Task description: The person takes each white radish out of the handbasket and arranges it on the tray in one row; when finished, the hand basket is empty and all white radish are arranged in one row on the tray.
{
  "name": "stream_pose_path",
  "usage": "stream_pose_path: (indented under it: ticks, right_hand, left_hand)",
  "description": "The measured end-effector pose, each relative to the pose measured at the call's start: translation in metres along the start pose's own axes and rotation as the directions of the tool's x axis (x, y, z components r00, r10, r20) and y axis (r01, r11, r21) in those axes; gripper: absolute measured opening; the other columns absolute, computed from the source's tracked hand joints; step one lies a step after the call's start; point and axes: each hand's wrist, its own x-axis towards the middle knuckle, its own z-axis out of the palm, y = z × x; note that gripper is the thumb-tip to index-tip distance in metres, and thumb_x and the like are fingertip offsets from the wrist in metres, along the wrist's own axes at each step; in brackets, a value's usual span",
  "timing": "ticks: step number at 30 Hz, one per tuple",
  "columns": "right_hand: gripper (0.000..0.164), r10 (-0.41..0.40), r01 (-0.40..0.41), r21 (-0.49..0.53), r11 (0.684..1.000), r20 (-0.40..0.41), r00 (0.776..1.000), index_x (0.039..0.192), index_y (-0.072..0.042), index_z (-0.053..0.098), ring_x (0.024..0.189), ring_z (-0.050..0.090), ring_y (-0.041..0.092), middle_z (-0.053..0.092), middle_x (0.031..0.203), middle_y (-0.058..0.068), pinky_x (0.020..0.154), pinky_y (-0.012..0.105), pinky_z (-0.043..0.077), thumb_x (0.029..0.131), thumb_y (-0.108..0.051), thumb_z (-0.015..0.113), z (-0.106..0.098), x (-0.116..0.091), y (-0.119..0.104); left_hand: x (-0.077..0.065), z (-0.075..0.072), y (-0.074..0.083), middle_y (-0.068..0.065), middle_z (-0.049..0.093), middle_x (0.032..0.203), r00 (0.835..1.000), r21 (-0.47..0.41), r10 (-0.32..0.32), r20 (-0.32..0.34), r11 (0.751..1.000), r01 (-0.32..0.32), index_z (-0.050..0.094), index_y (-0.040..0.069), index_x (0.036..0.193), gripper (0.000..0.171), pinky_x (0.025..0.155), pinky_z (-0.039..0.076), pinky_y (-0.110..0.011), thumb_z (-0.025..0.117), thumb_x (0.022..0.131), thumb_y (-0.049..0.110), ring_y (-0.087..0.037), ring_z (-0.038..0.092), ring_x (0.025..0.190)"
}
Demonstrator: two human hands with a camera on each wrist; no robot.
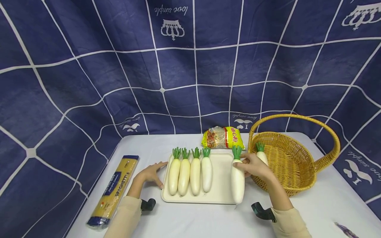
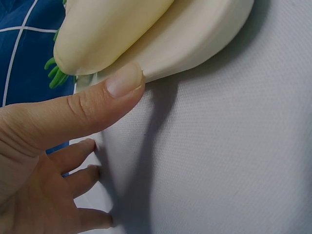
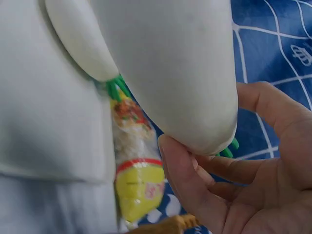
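Note:
Several white radishes (image 1: pixel 184 173) with green tops lie side by side on the left part of a cream tray (image 1: pixel 221 178). My right hand (image 1: pixel 254 165) grips another white radish (image 1: pixel 237 183) near its top, over the tray's right edge. In the right wrist view the thumb and fingers close round this radish (image 3: pixel 180 73). At the tray's left edge my left hand (image 1: pixel 151 173) has its fingers spread, and its thumb (image 2: pixel 117 90) touches the tray rim in the left wrist view. One more radish (image 1: pixel 262 157) rests in the wicker basket (image 1: pixel 285 165), partly hidden by my right hand.
The basket's tall handle (image 1: pixel 297 117) arches above it on the right. A yellow food packet (image 1: pixel 223 137) lies behind the tray. A long spaghetti pack (image 1: pixel 114 191) lies on the left. A purplish item (image 1: pixel 345 229) shows at the lower right.

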Motion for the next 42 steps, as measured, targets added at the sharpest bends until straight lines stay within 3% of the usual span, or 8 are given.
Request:
stream_pose_path:
  ticks: [6, 14, 21, 35, 42]
  right_hand:
    - [0.069, 0.013, -0.011, -0.031, 0.999, 0.04, 0.999, 0.129, 0.02, 0.039, 0.077, 0.059, 0.02, 0.057, 0.098, 0.021, 0.063, 0.037, 0.058, 0.084, -0.027, 0.065, 0.017, 0.008, 0.005]
    - [0.066, -0.004, 0.004, 0.007, 1.0, 0.057, 0.998, 0.127, 0.019, 0.042, 0.07, 0.058, 0.018, 0.055, 0.088, 0.016, 0.06, 0.036, 0.059, 0.083, -0.023, 0.066, 0.034, 0.023, 0.013]
    - [0.067, 0.079, -0.079, 0.005, 0.997, 0.053, 0.995, 0.13, 0.018, 0.04, 0.073, 0.058, 0.018, 0.056, 0.089, 0.015, 0.062, 0.036, 0.058, 0.084, -0.023, 0.066, 0.048, 0.037, 0.024]
    - [0.065, 0.095, -0.094, -0.016, 0.995, 0.063, 0.993, 0.131, 0.017, 0.04, 0.057, 0.057, 0.015, 0.063, 0.084, 0.016, 0.051, 0.029, 0.053, 0.085, -0.022, 0.064, 0.056, 0.058, 0.036]
    - [0.063, 0.114, -0.113, -0.026, 0.993, 0.015, 0.993, 0.128, 0.015, 0.046, 0.055, 0.057, 0.014, 0.064, 0.084, 0.016, 0.049, 0.03, 0.054, 0.082, -0.022, 0.067, 0.063, 0.064, 0.034]
  left_hand:
    - [-0.001, 0.0, 0.001, -0.028, 0.027, 0.148, 1.0, 0.001, 0.009, 0.0, 1.0, -0.009, 0.039, 0.009, 0.143, 0.107, 0.107, 0.013, -0.068, 0.09, 0.049, 0.016, -0.052, 0.018, 0.135]
    - [-0.001, -0.001, 0.002, -0.027, 0.028, 0.148, 1.0, 0.01, 0.009, -0.005, 1.0, -0.009, 0.039, 0.009, 0.143, 0.107, 0.108, 0.015, -0.067, 0.09, 0.049, 0.016, -0.051, 0.019, 0.135]
    - [0.0, -0.001, 0.001, -0.028, 0.027, 0.148, 1.0, 0.002, 0.006, 0.003, 1.0, -0.006, 0.039, 0.009, 0.143, 0.107, 0.108, 0.014, -0.067, 0.09, 0.049, 0.016, -0.051, 0.018, 0.136]
    - [-0.001, 0.0, -0.001, -0.027, 0.027, 0.148, 1.0, -0.003, 0.006, -0.002, 1.0, -0.006, 0.039, 0.009, 0.143, 0.107, 0.108, 0.014, -0.067, 0.09, 0.049, 0.015, -0.051, 0.018, 0.136]
    - [-0.001, 0.0, 0.0, -0.027, 0.028, 0.148, 1.0, -0.001, 0.007, -0.002, 1.0, -0.007, 0.04, 0.009, 0.143, 0.107, 0.108, 0.014, -0.067, 0.09, 0.049, 0.015, -0.051, 0.018, 0.136]
